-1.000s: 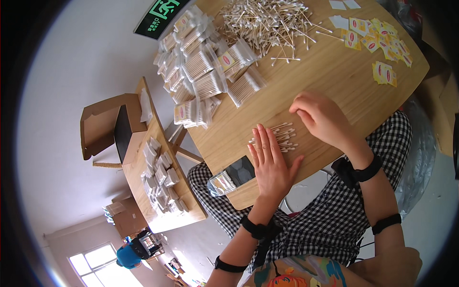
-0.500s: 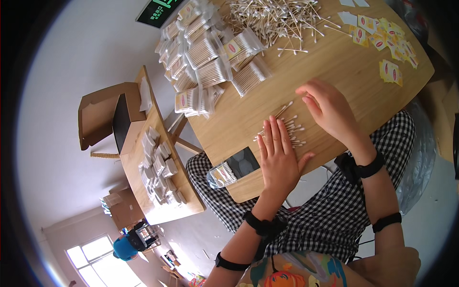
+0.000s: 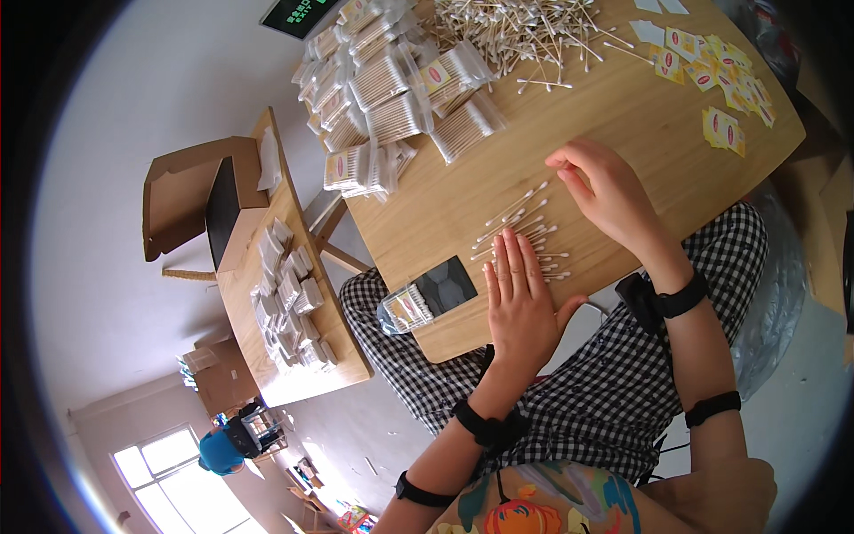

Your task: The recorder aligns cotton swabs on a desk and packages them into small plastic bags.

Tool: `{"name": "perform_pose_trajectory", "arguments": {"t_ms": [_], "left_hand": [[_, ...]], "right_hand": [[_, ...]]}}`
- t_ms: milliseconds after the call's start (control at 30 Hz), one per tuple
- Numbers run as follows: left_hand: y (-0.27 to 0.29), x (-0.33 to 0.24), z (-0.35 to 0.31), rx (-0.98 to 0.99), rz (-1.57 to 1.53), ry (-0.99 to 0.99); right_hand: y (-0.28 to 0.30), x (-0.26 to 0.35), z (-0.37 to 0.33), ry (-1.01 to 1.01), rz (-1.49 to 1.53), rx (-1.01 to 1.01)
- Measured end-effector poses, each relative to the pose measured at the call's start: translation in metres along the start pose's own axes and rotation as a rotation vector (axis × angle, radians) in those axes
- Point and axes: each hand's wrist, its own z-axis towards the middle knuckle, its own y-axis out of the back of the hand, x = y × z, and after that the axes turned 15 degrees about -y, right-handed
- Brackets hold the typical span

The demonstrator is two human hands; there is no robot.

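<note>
Pulled back a little toward the body since the earlier frame, the left hand (image 3: 523,311) now uncovers more of the loose cotton swabs (image 3: 539,229), which lie fanned unevenly just beyond and around its fingertips. It is flat, palm down, fingers straight and together and thumb spread, resting over the swabs' near side without gripping. The right hand (image 3: 609,191) is beyond and to the right of the left one, half curled with a gap between thumb and forefinger; its palm is hidden, so I cannot tell whether it has hold of anything. Left of the left hand, a clear bag of swabs (image 3: 407,309) lies beside a dark flat rectangle (image 3: 447,285) at the table's edge. Well beyond both hands are bagged swabs (image 3: 382,89), a loose swab heap (image 3: 520,36) and, rightward, yellow cards (image 3: 725,80).
</note>
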Motion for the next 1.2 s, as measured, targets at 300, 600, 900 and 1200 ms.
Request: {"name": "perform_pose_trajectory", "arguments": {"t_ms": [300, 600, 900, 1200], "left_hand": [[-0.006, 0.013, 0.029, -0.073, 0.060, 0.055], [0.010, 0.042, 0.045, -0.094, 0.028, 0.060], [0.023, 0.069, 0.051, -0.320, -0.177, -0.028], [0.029, 0.095, 0.090, -0.506, -0.265, 0.009]], "right_hand": [[0.001, 0.000, 0.000, 0.011, -0.012, 0.009], [-0.002, 0.002, 0.005, -0.041, 0.022, 0.016], [-0.014, 0.003, 0.003, 0.030, -0.016, -0.055], [-0.017, 0.003, 0.006, 0.095, -0.174, 0.003]]}}
